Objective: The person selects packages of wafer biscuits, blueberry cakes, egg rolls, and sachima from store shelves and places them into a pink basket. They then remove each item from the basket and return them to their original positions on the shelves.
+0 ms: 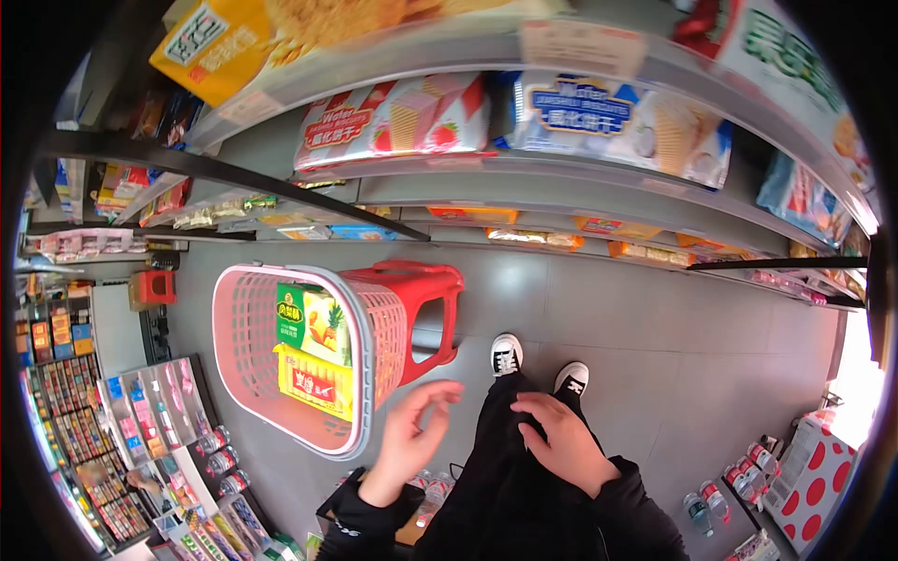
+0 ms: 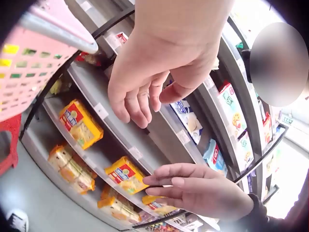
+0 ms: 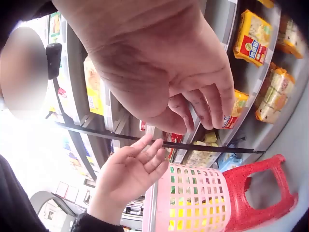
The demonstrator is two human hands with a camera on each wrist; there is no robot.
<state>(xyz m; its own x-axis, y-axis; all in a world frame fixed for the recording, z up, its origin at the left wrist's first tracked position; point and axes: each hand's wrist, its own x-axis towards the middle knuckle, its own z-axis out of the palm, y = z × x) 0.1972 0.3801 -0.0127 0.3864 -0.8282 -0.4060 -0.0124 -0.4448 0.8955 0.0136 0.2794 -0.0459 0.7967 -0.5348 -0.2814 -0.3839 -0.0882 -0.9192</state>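
Observation:
My left hand (image 1: 413,436) hovers just right of the pink basket (image 1: 245,411), its fingers loosely bent with nothing in them. My right hand (image 1: 564,443) hangs over my dark trousers, also holding nothing, fingers relaxed. Inside the basket lie a green box with a pineapple picture (image 1: 313,323) and a yellow packet with a red label (image 1: 316,381). The basket rests on a red plastic stool (image 1: 447,299). Both wrist views show the hands apart, in front of the snack shelves.
Ahead, shelves hold red-and-white wafer biscuits (image 1: 398,122), blue-and-white wafer biscuits (image 1: 617,122) and a yellow snack package (image 1: 220,51). Yellow biscuit packs (image 2: 81,124) sit on lower shelves. Bottled drinks (image 1: 711,500) stand at right by a polka-dot box (image 1: 814,481). More racks (image 1: 154,402) line the left.

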